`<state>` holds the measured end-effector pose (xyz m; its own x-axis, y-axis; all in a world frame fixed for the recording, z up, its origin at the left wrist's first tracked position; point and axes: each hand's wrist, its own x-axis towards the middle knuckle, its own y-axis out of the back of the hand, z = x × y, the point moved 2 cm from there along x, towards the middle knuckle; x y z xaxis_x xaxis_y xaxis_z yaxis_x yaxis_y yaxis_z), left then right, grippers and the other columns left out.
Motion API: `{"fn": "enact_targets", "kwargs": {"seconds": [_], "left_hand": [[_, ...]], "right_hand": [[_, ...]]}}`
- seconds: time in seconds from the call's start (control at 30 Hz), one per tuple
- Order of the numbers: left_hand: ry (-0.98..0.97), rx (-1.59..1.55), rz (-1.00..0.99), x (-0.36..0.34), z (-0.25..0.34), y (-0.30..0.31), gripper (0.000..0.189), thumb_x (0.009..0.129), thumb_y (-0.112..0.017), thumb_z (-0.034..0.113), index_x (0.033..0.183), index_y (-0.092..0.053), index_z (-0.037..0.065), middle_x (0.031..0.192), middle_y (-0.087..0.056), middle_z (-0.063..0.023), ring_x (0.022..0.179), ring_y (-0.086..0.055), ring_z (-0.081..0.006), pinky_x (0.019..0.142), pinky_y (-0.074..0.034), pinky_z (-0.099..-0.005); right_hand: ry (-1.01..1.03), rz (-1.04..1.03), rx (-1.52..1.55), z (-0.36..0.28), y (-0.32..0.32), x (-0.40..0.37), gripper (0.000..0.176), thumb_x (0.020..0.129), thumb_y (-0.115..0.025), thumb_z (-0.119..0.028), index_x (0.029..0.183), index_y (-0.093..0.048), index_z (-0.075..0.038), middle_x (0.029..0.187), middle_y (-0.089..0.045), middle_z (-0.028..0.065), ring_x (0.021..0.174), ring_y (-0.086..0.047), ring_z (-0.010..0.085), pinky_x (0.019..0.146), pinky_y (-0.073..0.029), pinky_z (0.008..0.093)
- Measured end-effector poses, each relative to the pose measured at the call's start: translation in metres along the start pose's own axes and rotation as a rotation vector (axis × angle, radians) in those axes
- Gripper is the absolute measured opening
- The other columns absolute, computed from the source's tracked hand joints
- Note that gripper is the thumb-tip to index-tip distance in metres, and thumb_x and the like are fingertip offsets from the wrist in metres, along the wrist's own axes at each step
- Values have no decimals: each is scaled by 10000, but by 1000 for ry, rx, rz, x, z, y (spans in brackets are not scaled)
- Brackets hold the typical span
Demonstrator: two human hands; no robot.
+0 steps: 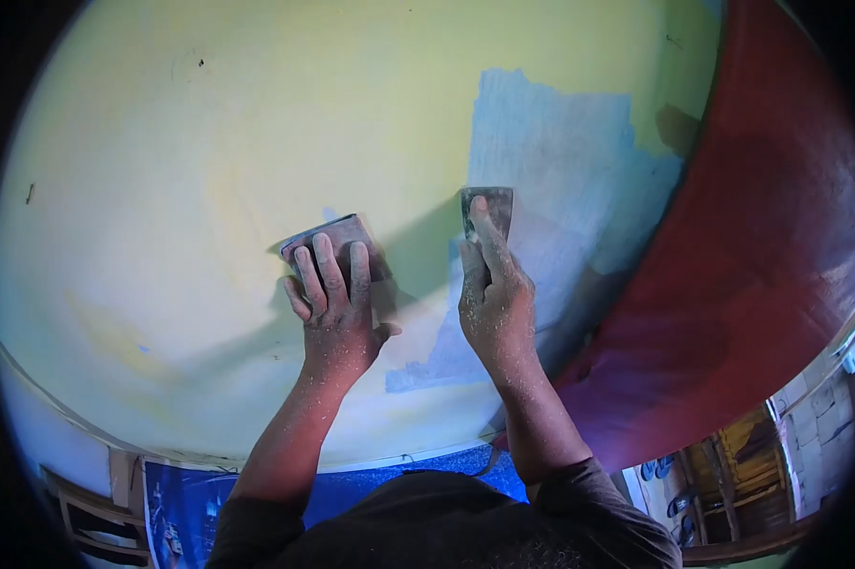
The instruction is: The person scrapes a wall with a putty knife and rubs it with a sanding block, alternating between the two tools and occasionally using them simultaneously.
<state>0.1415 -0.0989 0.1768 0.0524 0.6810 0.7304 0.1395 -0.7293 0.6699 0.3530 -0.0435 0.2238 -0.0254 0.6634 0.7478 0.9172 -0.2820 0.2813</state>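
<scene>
My left hand (335, 302) presses a dark, flat rectangular piece of sandpaper (357, 234) against the pale yellow wall (209, 161). Its fingers lie spread over the piece, and the thumb sticks out to the right. To the right of it, my right hand (499, 302) holds a smaller dark, stiff piece, seemingly folded sandpaper (496, 201), with a finger stretched along its face. This piece lies at the left edge of a bluish-grey patch (555, 142) with ragged borders. Pale dust coats both hands and forearms. What lies under each piece is hidden.
A dark red surface (721, 256) curves along the right side. Blue sheeting (185, 498) lies below the wall's lower edge. Dark footwear (679, 503) and a wooden frame (731, 474) show at lower right; wooden shelving (95, 512) stands at lower left.
</scene>
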Motion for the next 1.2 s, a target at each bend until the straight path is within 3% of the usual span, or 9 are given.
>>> {"fn": "enact_targets", "kwargs": {"seconds": [0.2, 0.3, 0.53, 0.63, 0.73, 0.83, 0.93, 1.13, 1.2], "left_hand": [[11, 10, -32, 2, -2, 5, 1390, 733, -903, 701, 1733, -202, 37, 1784, -40, -394, 1652, 12, -614, 1225, -87, -817], [4, -7, -29, 0, 0, 5, 1389, 727, -908, 693, 1733, -207, 40, 1786, -41, -389, 1653, 10, -612, 1225, -91, -815], [2, 5, -13, 0, -3, 3, 1355, 746, -867, 732, 1730, -250, 34, 1792, -39, -386, 1656, 6, -602, 1235, -85, -804], [-7, 1, 2, 0, -3, 2, 1340, 771, -819, 769, 1737, -252, 33, 1796, -28, -385, 1657, 13, -600, 1236, -80, -801], [-9, 61, -26, -1, -5, -1, 1335, 809, -669, 885, 1744, -244, 33, 1798, -17, -383, 1660, 30, -596, 1236, -71, -804], [-11, 64, -28, -1, -5, 1, 1349, 784, -724, 849, 1745, -242, 33, 1798, -15, -384, 1662, 37, -595, 1239, -62, -804], [-2, -2, -28, -1, -4, 2, 1367, 747, -846, 741, 1746, -237, 35, 1797, -13, -386, 1662, 40, -598, 1241, -53, -803], [20, -48, -67, 1, -2, 6, 1395, 704, -908, 679, 1744, -237, 35, 1795, -17, -390, 1662, 38, -601, 1244, -50, -803], [13, -31, -40, -1, -2, 5, 1409, 686, -915, 677, 1743, -243, 33, 1796, -16, -391, 1663, 37, -602, 1245, -53, -802]], "right_hand": [[69, 19, -37, 7, 1, -9, 561, 1125, -626, -163, 1668, -503, -231, 1154, -747, 326, 1047, -740, 521, 862, -598, 551], [-69, -50, -4, -12, 9, 7, 557, 1121, -635, -166, 1662, -507, -211, 1183, -749, 317, 1054, -736, 522, 848, -602, 549], [136, 62, -64, -4, 2, 0, 558, 1116, -628, -123, 1660, -513, -180, 1143, -756, 315, 1010, -751, 508, 828, -604, 544], [39, 30, -3, -19, 9, 18, 470, 1123, -637, -47, 1590, -585, -25, 1224, -761, 303, 887, -657, 138, 825, -570, 327], [143, 115, 5, -22, 4, 24, 459, 1129, -624, -48, 1586, -590, -26, 1223, -765, 298, 901, -654, 137, 838, -567, 318], [151, 73, -50, -11, 5, 9, 550, 1109, -626, -69, 1646, -523, -129, 1304, -748, 278, 1038, -726, 406, 878, -600, 469], [164, 80, -64, -10, 2, 14, 589, 1100, -637, -74, 1666, -504, -163, 1149, -761, 298, 1012, -761, 488, 842, -598, 519], [26, 50, -10, -26, 7, 29, 552, 1113, -625, -95, 1652, -527, -159, 1012, -748, 312, 914, -747, 503, 796, -581, 536], [157, 111, -38, -19, 4, 24, 554, 1113, -625, -93, 1654, -525, -157, 1015, -744, 320, 914, -746, 500, 794, -580, 537]]}}
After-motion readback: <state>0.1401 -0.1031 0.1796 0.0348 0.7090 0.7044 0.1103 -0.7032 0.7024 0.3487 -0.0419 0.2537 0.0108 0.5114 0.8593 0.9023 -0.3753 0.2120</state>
